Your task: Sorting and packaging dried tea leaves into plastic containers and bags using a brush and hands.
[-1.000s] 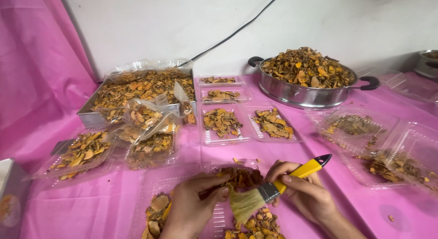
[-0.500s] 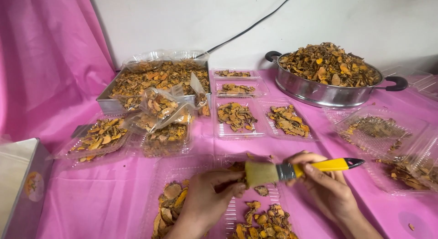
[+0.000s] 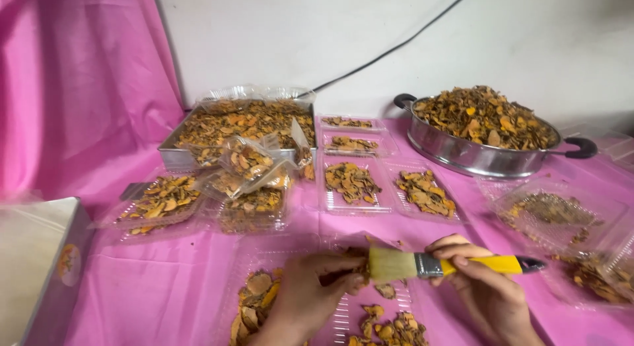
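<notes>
Your counter (image 3: 165,286) is draped in pink cloth and crowded with dried orange-brown slices. At the back left stands a rectangular metal tray (image 3: 173,156) heaped with them; at the back right, a round steel pan (image 3: 475,158) piled high. Between and in front of these lie clear plastic punnets (image 3: 353,184) holding small portions, and a few filled plastic bags (image 3: 254,164) lean against the tray.

Directly under you is an open clear clamshell (image 3: 330,313) with slices in both halves. Your right hand (image 3: 485,290) is closed around the yellow handle of a flat brush (image 3: 456,265), its bristles pointing left and touching the piece you are cleaning. Your left hand (image 3: 310,293) pinches that dried slice (image 3: 343,275) between thumb and fingertips, just above the clamshell.

This looks like the brushing step on a single slice. The next stroke calls for a steady pinch and a light sweep away from your fingers.
</notes>
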